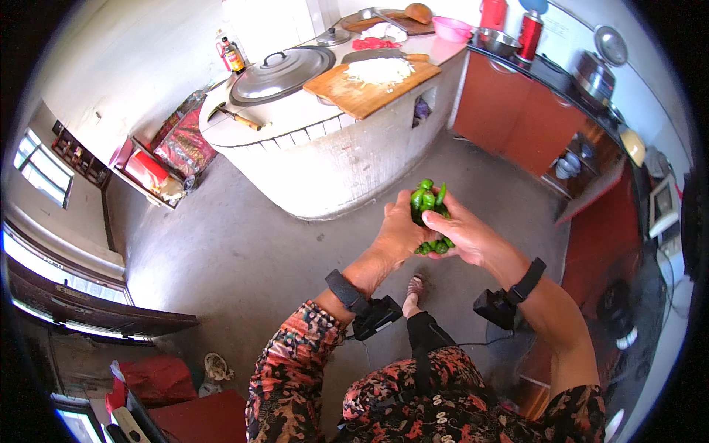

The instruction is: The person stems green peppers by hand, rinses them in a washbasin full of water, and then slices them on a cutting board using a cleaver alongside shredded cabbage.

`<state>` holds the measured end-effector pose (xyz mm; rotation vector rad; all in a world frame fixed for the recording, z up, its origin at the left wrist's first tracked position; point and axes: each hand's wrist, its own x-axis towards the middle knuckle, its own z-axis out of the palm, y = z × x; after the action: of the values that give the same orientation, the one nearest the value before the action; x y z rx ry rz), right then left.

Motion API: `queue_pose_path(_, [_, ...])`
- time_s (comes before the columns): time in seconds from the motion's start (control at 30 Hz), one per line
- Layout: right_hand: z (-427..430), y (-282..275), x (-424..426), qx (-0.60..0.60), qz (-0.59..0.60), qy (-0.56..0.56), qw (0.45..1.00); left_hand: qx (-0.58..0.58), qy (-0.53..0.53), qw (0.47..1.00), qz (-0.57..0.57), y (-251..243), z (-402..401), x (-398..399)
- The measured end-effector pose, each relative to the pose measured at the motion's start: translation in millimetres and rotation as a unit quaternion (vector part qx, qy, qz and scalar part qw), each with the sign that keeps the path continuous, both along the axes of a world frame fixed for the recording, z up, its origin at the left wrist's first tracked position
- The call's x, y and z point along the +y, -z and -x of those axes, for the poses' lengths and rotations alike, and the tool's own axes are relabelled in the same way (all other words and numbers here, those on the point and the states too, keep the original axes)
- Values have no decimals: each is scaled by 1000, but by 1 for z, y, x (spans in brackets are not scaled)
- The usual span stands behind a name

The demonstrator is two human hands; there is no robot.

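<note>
A bunch of green peppers (424, 200) is cupped between my two hands, over the floor in front of me. My left hand (403, 226) wraps the bunch from the left. From the other side, my right hand (462, 230) presses its thumb across the peppers. More pepper ends poke out below the palms. Beyond my hands, a wooden cutting board (332, 91) lies on the white stove counter (354, 160). It carries a pile of chopped pale vegetable (379, 71). Behind that pile lies a cleaver (374, 55) with a wooden handle.
A large metal lid (282, 72) covers the stove's wok opening. A wooden-handled tool (238, 117) lies near the counter's left edge. Red cabinets (509, 108) line the right side, with a metal bowl (498, 41) and a red thermos (530, 36) on top. A dark door (99, 304) juts in at left.
</note>
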<state>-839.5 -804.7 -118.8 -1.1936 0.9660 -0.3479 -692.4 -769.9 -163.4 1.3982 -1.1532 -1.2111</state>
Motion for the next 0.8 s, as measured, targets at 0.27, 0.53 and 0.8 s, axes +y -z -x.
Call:
queue_pose_path(0.27, [-95,-3,-185,12,-19,-86,996,115,-83,989,-37,-6,-81,-153])
queue_pose_path(0.53, [-192,0,-317,36,-49,-154,986,177,-144,974,-2,6,-171,-267])
queue_pose_path(0.8, [-285,26,-418,60,-54,-139,987,217,-98,971,-10,39,-268,-372])
